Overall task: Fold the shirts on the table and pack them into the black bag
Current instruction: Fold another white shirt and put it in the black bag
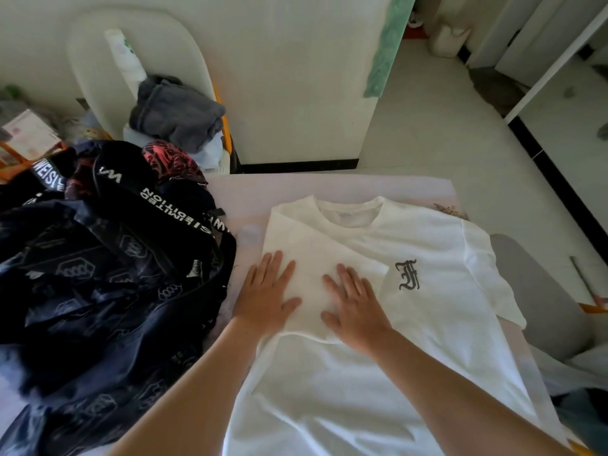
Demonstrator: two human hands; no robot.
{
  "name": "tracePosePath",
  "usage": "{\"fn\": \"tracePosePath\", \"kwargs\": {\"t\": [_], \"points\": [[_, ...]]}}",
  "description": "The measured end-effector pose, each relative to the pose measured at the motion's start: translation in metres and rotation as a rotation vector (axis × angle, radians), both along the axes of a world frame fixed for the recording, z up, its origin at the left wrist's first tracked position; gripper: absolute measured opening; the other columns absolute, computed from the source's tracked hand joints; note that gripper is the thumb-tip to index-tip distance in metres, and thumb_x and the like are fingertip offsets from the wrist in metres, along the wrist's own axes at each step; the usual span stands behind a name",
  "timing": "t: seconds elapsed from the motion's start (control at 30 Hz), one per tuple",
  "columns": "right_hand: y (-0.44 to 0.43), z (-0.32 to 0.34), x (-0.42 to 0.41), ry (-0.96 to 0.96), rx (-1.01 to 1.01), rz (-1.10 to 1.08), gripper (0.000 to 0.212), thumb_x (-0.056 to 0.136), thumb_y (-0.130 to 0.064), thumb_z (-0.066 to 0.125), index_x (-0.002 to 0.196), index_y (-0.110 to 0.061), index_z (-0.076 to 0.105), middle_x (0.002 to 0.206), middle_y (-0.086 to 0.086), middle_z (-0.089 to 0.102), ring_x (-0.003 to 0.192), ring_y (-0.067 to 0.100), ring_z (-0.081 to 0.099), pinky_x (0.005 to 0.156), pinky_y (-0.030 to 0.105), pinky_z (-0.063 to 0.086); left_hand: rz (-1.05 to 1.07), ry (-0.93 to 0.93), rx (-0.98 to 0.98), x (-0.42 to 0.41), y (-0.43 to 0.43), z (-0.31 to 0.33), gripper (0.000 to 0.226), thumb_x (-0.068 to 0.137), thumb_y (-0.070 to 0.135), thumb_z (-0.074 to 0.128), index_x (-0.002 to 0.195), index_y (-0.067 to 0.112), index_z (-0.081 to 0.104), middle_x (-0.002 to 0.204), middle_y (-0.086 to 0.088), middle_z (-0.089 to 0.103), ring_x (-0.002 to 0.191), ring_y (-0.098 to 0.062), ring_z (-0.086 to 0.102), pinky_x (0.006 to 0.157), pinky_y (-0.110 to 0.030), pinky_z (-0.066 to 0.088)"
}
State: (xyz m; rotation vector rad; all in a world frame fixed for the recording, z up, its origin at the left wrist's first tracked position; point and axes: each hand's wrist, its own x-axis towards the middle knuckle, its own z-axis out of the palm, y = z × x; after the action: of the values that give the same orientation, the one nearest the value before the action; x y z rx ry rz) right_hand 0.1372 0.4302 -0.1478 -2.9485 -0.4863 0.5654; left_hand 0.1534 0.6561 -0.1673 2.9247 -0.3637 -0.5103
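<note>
- My left hand [268,296] and right hand [353,306] lie flat, fingers apart, pressing the folded-in sleeve of the white T-shirt [411,324] on the table [237,189].
- I'd smooth outward before folding the far sleeve.
- The black bag [108,274] sits just left.

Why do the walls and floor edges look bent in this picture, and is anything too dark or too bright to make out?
Head view: the wide lens bows straight lines, like the black floor strip at right; the white shirt is nearly washed out, its creases faint; the black bag lies in shadow, folds hard to read.
</note>
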Motion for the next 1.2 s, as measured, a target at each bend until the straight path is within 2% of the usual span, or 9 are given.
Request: {"fn": "tracePosePath", "kwargs": {"t": [0.1, 0.2, 0.43, 0.63, 0.83, 0.97, 1.03, 1.1, 1.2], "points": [[-0.005, 0.003, -0.014, 0.053, -0.031, 0.017, 0.076, 0.095, -0.056, 0.034, 0.158, -0.025, 0.007, 0.166, 0.011, -0.008, 0.153, 0.030, -0.004, 0.123, 0.049, 0.009, -0.014, 0.061, 0.130, 0.002, -0.006, 0.019, 0.087, 0.090, 0.068, 0.030, 0.155, 0.028, -0.012, 0.161, -0.003, -0.024, 0.149, -0.024, -0.020, 0.120, -0.044, -0.012], [-0.022, 0.021, -0.020, 0.052, -0.001, -0.017, 0.071, 0.099, -0.046, 0.044, 0.158, -0.025, 0.010, 0.166, 0.007, -0.004, 0.153, 0.025, -0.001, 0.123, 0.042, 0.008, 0.016, 0.123, 0.208, 0.011, -0.030, 0.048, 0.084, 0.092, 0.061, 0.038, 0.157, 0.020, 0.004, 0.164, -0.009, -0.012, 0.150, -0.028, -0.013, 0.121, -0.045, -0.006], [-0.146, 0.068, -0.026, -0.058, 0.087, -0.485, 0.048, 0.096, -0.019, 0.051, 0.143, -0.024, 0.044, 0.146, -0.001, 0.046, 0.131, 0.022, 0.046, 0.108, 0.036, 0.035, 0.022, 0.056, -0.233, 0.010, -0.153, 0.096, 0.047, 0.095, 0.037, 0.049, 0.140, 0.025, 0.048, 0.141, -0.001, 0.048, 0.131, -0.023, 0.039, 0.108, -0.037, 0.031], [-0.265, 0.063, -0.034, -0.016, -0.044, -0.683, 0.040, 0.090, -0.021, 0.053, 0.130, -0.025, 0.054, 0.126, 0.005, 0.057, 0.115, 0.029, 0.057, 0.091, 0.037, 0.048, -0.043, 0.148, -0.395, 0.002, -0.278, 0.096, 0.037, 0.096, 0.029, 0.048, 0.132, 0.028, 0.057, 0.136, 0.002, 0.053, 0.127, -0.021, 0.048, 0.103, -0.034, 0.041], [-0.322, 0.032, -0.029, 0.021, -0.020, -0.634, 0.044, 0.097, -0.031, 0.050, 0.140, -0.030, 0.044, 0.129, -0.001, 0.060, 0.116, 0.025, 0.059, 0.089, 0.034, 0.047, -0.133, 0.248, -0.359, -0.003, -0.379, 0.074, 0.040, 0.098, 0.027, 0.048, 0.138, 0.025, 0.049, 0.140, 0.003, 0.046, 0.131, -0.020, 0.039, 0.104, -0.036, 0.039], [-0.337, 0.018, -0.017, -0.029, 0.007, -0.599, 0.026, 0.101, -0.035, 0.043, 0.111, -0.028, 0.066, 0.105, -0.001, 0.070, 0.096, 0.023, 0.065, 0.067, 0.028, 0.039, -0.194, 0.221, -0.167, -0.003, -0.412, 0.061, 0.047, 0.093, 0.030, 0.053, 0.139, 0.023, 0.046, 0.136, -0.005, 0.044, 0.124, -0.027, 0.040, 0.100, -0.039, 0.039], [-0.344, 0.018, -0.013, -0.131, 0.068, -0.536, 0.022, 0.102, -0.031, 0.046, 0.100, -0.022, 0.065, 0.094, 0.000, 0.068, 0.083, 0.026, 0.067, 0.061, 0.028, 0.036, -0.185, 0.156, -0.124, -0.002, -0.421, 0.060, 0.050, 0.089, 0.035, 0.058, 0.136, 0.023, 0.047, 0.132, -0.005, 0.044, 0.122, -0.027, 0.041, 0.099, -0.037, 0.038], [-0.349, 0.021, -0.010, -0.312, 0.245, -0.469, 0.004, 0.096, -0.018, 0.059, 0.098, -0.016, 0.062, 0.085, 0.002, 0.066, 0.065, 0.029, 0.065, 0.053, 0.026, 0.037, -0.131, 0.083, -0.200, 0.000, -0.428, 0.061, 0.050, 0.087, 0.037, 0.061, 0.132, 0.021, 0.046, 0.127, -0.003, 0.046, 0.119, -0.025, 0.043, 0.096, -0.035, 0.040], [-0.348, 0.033, -0.005, -0.496, 0.456, -0.280, 0.027, 0.084, -0.001, 0.066, 0.100, -0.018, 0.055, 0.093, -0.002, 0.062, 0.062, 0.022, 0.062, 0.048, 0.025, 0.042, 0.052, 0.005, -0.425, 0.004, -0.434, 0.069, 0.040, 0.088, 0.028, 0.061, 0.123, 0.020, 0.045, 0.118, -0.001, 0.053, 0.105, -0.023, 0.054, 0.079, -0.036, 0.049]]}}
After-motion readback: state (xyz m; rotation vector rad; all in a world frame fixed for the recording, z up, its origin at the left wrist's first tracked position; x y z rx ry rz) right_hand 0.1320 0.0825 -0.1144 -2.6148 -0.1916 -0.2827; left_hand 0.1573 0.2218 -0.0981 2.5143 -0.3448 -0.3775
